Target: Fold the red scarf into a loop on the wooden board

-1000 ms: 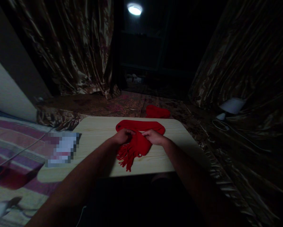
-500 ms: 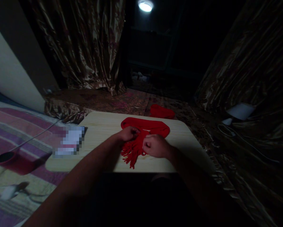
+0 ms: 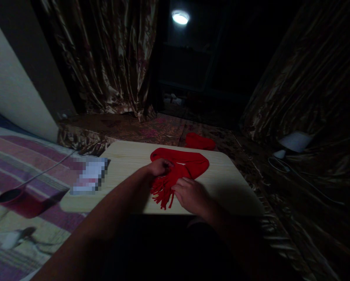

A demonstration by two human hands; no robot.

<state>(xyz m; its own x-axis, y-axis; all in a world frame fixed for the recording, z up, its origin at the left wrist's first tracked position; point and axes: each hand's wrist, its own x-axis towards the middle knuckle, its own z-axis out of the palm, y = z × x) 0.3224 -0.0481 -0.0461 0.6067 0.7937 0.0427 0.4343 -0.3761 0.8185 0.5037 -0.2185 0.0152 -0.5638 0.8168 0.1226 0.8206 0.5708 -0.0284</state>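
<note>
A red fringed scarf (image 3: pixel 192 157) lies looped on a pale wooden tabletop (image 3: pixel 128 164), its strands spread toward me. My left hand (image 3: pixel 159 167) is at the scarf's left side, fingers curled and closed on the cloth above the fringe. At the right edge of the fringe, my right hand (image 3: pixel 190 194) has thumb and fingers pinched together on the strands. Its fingertips partly hide what they grip, and the dim light blurs the detail.
Beyond the table's far edge lies another red cloth item (image 3: pixel 199 141). A blurred-out white object (image 3: pixel 90 175) is at the table's left. A red cup-like container (image 3: pixel 22 203) rests on the striped bedding (image 3: pixel 43 150). A lamp (image 3: pixel 296 141) with a cord is at right.
My right hand has moved slightly down and turned, its fingers now at the fringe strands. My left hand stays nearly in place. The view has tilted slightly.
</note>
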